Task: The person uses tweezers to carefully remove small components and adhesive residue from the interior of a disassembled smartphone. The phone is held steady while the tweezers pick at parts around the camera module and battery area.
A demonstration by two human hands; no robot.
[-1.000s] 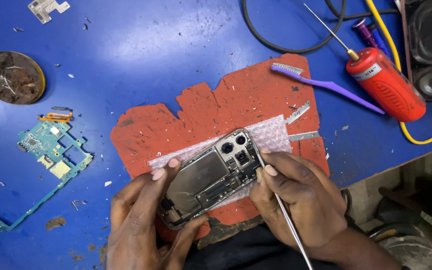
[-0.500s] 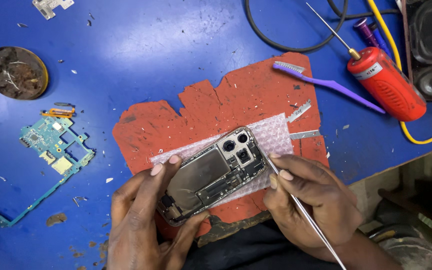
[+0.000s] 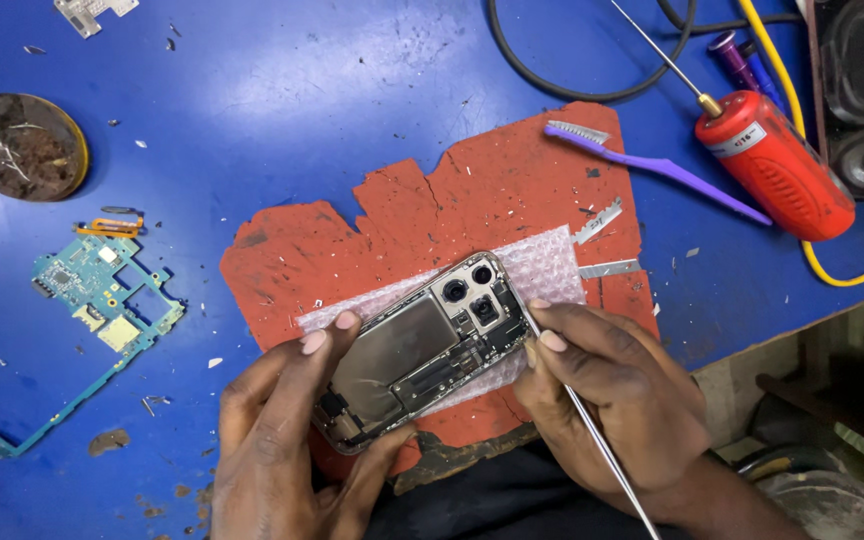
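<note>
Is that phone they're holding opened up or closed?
Opened up. The phone has no back cover: its metal shield, camera lenses and inner parts lie bare between the left hand and right hand.

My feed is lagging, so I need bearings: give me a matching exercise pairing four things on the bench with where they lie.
Things:
1. opened phone
2. purple brush
3. green circuit board
4. round tin

Places:
A. far left edge of the blue table
B. between both hands, on bubble wrap
C. left of the red mat
D. across the mat's upper right corner

Pairs: 1-B, 2-D, 3-C, 4-A
</note>
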